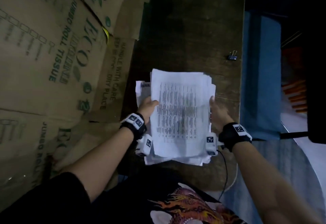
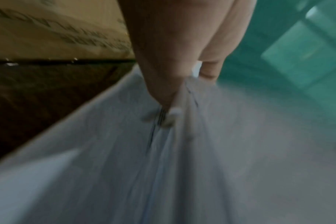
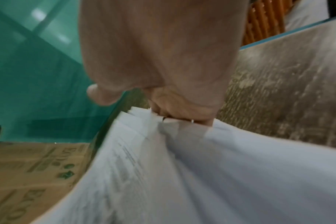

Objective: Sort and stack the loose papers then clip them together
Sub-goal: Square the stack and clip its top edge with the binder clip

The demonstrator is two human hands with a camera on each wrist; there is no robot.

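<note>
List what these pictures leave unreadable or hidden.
- Print on the top sheet of the paper stack: head view, blurred.
- Left hand fingers: under the stack.
- Right hand fingertips: behind the stack's edge.
- Binder clip: too small for detail.

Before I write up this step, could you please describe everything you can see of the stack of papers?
The stack of papers is a sheaf of white printed sheets; the top page shows rows of dark text in columns. Its edges are uneven, with sheets sticking out at the left and near sides. The left hand grips its left edge, thumb on top, and the right hand grips its right edge. It is held over the dark wooden table.
</note>
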